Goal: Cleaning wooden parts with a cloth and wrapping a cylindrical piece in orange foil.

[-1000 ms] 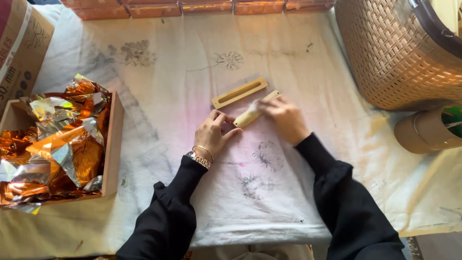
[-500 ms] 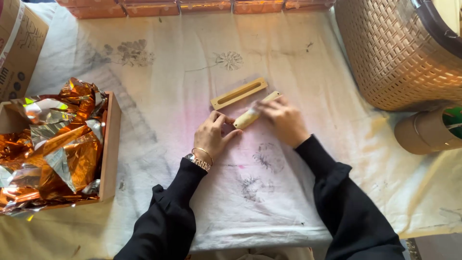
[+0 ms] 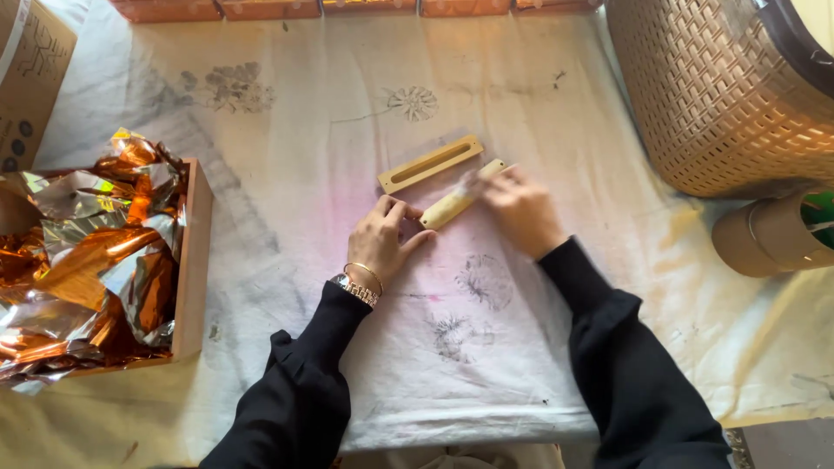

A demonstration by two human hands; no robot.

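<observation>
Where black sleeves (image 3: pixel 295 408) reach up over a stained white cloth (image 3: pixel 287 217), left hand (image 3: pixel 382 245) resting flat, fingers loosely spread, thumb tip against the near end of a pale stick (image 3: pixel 453 201) — right hand (image 3: pixel 521 211) pinching its far end with closed fingertips. Just beyond, a slotted wooden bar (image 3: pixel 430 162) lying apart. Left, a wooden box (image 3: pixel 193 260) of crumpled foil (image 3: pixel 87 252); far right, a woven basket (image 3: pixel 712 95).

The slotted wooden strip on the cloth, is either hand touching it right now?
No, the slotted wooden strip lies apart on the cloth, while both hands rest on the pale roll just below it.
</observation>
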